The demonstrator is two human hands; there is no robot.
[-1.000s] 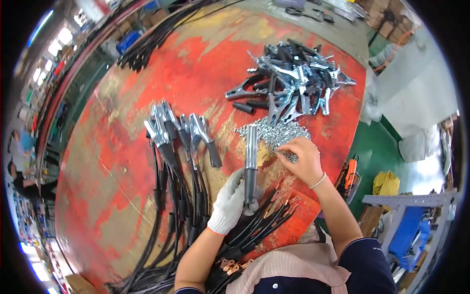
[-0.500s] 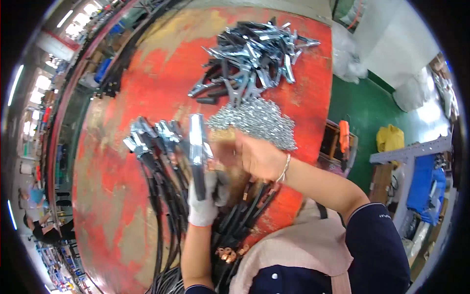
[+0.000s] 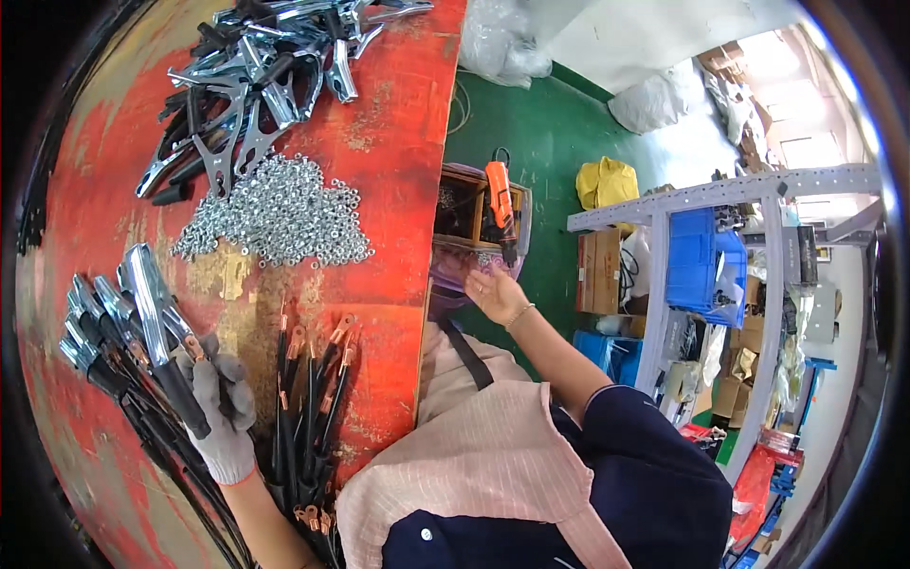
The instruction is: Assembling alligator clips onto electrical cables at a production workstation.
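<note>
— While a gloved left hand (image 3: 226, 398) grips it at the left of the frame, how does the clamp (image 3: 156, 327) look?

— Tilted, it shows a long, bright folded-metal body above a smooth black sleeve, with a copper lug (image 3: 194, 348) just beside it. The knitted white glove (image 3: 227, 455) has its fingers curled and clamped on the clamp.

— And the right hand (image 3: 498, 298)?

— Bare, near the centre of the frame, its fingers apart just below the dark tip of an orange handheld tool (image 3: 500, 194); whether they touch it, I cannot tell.

— What surrounds the clamp?

— Ring-shaped silvery nuts (image 3: 280, 213) form a grainy pile at upper left, below a tangled, shiny heap of clamps (image 3: 270, 71). Black cables (image 3: 308, 408) with copper ends bunch at lower left, over a red tabletop (image 3: 398, 171) worn to brown patches.

— What differs from half a second ago?

— The right hand, then blurred beside the clamp, is now past the tabletop's edge. The view swings too: nuts and clamp sit farther left.
</note>
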